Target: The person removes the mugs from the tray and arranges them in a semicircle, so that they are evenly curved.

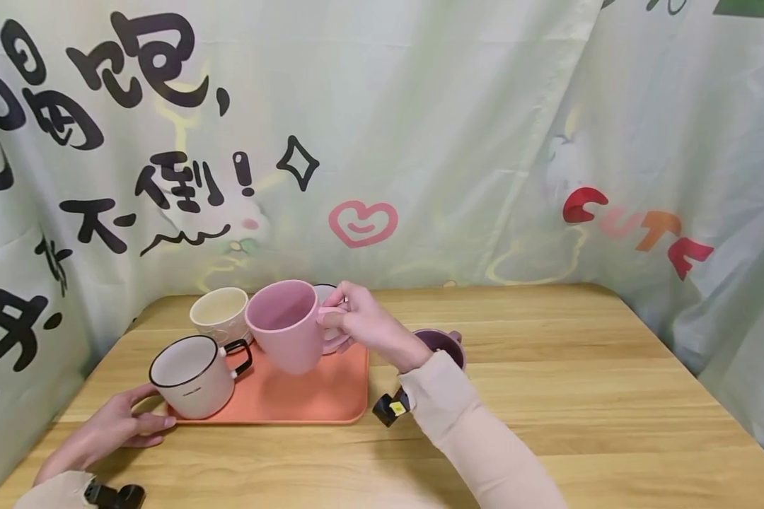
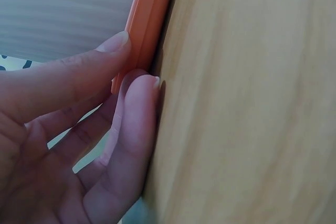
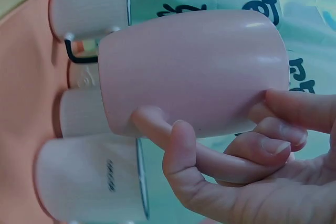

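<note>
My right hand [image 1: 366,322] grips a pink mug [image 1: 286,332] by its handle and holds it upright, above an orange tray [image 1: 299,403]. In the right wrist view the mug's side [image 3: 194,72] fills the middle, with curled fingers at its handle side. On the tray stand a white mug [image 1: 194,378] with a black rim and handle, a cream cup [image 1: 219,311] with a raised pattern, and more white mugs, one [image 3: 89,179] clear in the right wrist view. My left hand [image 1: 117,424] pinches the tray's near left corner, thumb on the rim [image 2: 139,35], fingers beneath.
A dark purple mug [image 1: 442,339] stands on the wooden table [image 1: 579,396] right of the tray, partly hidden behind my right wrist. A printed cloth curtain [image 1: 452,141] hangs along the back and sides of the table.
</note>
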A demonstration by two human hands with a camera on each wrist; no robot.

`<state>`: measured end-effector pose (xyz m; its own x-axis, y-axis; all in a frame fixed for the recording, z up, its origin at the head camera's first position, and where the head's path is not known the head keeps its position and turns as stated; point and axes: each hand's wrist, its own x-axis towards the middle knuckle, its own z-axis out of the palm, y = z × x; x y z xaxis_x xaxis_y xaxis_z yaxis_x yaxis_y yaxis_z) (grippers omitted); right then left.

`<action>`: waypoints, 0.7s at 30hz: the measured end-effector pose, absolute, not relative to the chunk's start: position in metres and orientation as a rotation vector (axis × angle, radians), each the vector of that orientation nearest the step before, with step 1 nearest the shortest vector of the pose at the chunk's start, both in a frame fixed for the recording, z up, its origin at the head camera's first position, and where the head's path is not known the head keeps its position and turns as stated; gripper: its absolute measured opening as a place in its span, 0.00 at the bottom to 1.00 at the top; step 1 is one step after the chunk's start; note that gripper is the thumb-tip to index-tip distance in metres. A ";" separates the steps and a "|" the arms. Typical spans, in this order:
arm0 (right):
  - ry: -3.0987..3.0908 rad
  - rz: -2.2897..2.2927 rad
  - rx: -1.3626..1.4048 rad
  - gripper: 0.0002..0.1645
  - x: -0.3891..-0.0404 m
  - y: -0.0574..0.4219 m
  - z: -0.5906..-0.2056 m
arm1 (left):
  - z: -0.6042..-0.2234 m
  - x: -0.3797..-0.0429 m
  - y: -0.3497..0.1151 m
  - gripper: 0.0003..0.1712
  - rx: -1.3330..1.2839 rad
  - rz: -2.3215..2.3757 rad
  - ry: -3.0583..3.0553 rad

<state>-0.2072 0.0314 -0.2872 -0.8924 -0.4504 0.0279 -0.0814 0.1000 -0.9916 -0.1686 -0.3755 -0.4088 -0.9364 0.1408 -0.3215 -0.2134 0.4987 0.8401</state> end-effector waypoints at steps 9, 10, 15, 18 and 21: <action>2.206 -1.832 -0.464 0.09 -0.211 0.057 -0.271 | -0.409 -0.166 -0.378 0.47 -0.065 1.436 2.385; 2.210 -1.834 -0.466 0.09 -0.212 0.060 -0.271 | -0.409 -0.166 -0.378 0.47 -0.062 1.431 2.389; 2.215 -1.848 -0.482 0.09 -0.213 0.072 -0.268 | -0.409 -0.164 -0.381 0.48 -0.062 1.426 2.388; 2.234 -1.850 -0.490 0.10 -0.215 0.082 -0.267 | -0.411 -0.165 -0.380 0.48 -0.066 1.435 2.385; 2.269 -1.863 -0.490 0.09 -0.218 0.092 -0.266 | -0.410 -0.167 -0.378 0.48 -0.075 1.461 2.376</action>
<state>-0.2178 0.0918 -0.2658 -0.9325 -0.3523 0.0791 -0.1462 0.1682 -0.9749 -0.1671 -0.3777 -0.4104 -0.9374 0.1357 -0.3207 -0.2249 0.4670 0.8552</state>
